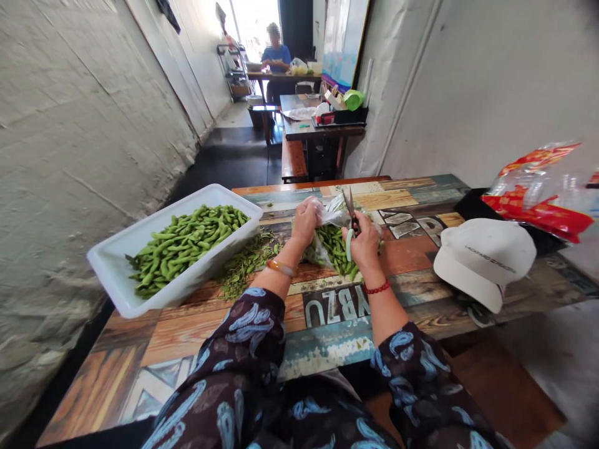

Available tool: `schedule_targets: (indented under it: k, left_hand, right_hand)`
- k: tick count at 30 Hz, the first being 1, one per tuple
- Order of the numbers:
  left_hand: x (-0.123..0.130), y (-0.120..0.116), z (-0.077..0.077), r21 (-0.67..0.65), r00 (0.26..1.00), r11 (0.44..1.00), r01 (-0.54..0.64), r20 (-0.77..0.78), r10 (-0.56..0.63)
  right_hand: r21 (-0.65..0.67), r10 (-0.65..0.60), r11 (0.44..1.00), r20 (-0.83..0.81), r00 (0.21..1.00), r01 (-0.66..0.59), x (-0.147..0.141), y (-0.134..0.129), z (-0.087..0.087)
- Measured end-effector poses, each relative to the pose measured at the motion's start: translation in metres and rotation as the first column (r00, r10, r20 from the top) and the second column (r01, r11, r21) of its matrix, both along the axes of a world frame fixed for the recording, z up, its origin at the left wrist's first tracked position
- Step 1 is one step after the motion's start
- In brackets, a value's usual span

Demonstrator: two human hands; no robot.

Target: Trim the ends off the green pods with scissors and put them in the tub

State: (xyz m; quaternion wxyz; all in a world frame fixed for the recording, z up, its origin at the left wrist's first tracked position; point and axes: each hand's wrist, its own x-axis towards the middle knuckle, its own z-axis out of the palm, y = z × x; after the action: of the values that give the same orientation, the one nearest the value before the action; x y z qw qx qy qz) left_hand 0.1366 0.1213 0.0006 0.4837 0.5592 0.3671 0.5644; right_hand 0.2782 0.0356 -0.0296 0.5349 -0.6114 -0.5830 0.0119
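My left hand [306,219] is closed on the edge of a clear plastic bag [331,215] over the patterned table [266,321]. Green pods [337,244] lie in and at the mouth of the bag, between my hands. In my right hand [364,240] is a pair of scissors [349,243] with a pale green handle, blades pointing up and away beside the bag. A white tub [108,274] to the left holds a heap of green pods [187,246]. Loose trimmings [243,265] are piled between the tub and my left hand.
A white cap [484,255] sits on the table at right, with red and clear plastic packaging [533,202] behind it. Farther off, another table [292,130] holds a black tray [344,117]. A person in blue [277,56] is at the far table.
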Motion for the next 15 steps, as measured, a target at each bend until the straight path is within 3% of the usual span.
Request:
schedule_targets:
  k: [4, 7, 9, 11, 13, 15]
  left_hand:
    - [-0.007, -0.032, 0.009, 0.204, 0.967, 0.966, 0.157, -0.230, -0.108]
    - [-0.012, -0.050, 0.013, 0.254, 0.908, 0.945, 0.208, -0.408, -0.090]
    - [-0.019, -0.058, 0.013, 0.285, 0.850, 0.936, 0.206, -0.526, -0.027]
    - [-0.028, -0.065, 0.011, 0.347, 0.772, 0.923, 0.167, -0.628, 0.096]
    - [-0.039, -0.071, 0.006, 0.409, 0.669, 0.908, 0.094, -0.701, 0.246]
    - [-0.049, -0.076, -0.003, 0.415, 0.562, 0.910, 0.009, -0.755, 0.339]
  right_hand:
    - [-0.034, -0.120, 0.992, -0.046, 0.992, 0.119, 0.004, 0.004, -0.003]
    - [0.034, -0.104, 0.992, -0.298, 0.949, 0.119, 0.010, 0.008, -0.003]
    - [0.073, -0.004, 0.996, -0.551, 0.835, 0.053, 0.012, 0.008, 0.000]
    - [0.119, 0.113, 0.992, -0.749, 0.653, -0.035, 0.011, 0.005, 0.006]
    - [0.171, 0.199, 0.980, -0.846, 0.495, -0.101, 0.009, -0.001, 0.014]
    - [0.198, 0.242, 0.969, -0.882, 0.403, -0.148, 0.005, -0.008, 0.022]
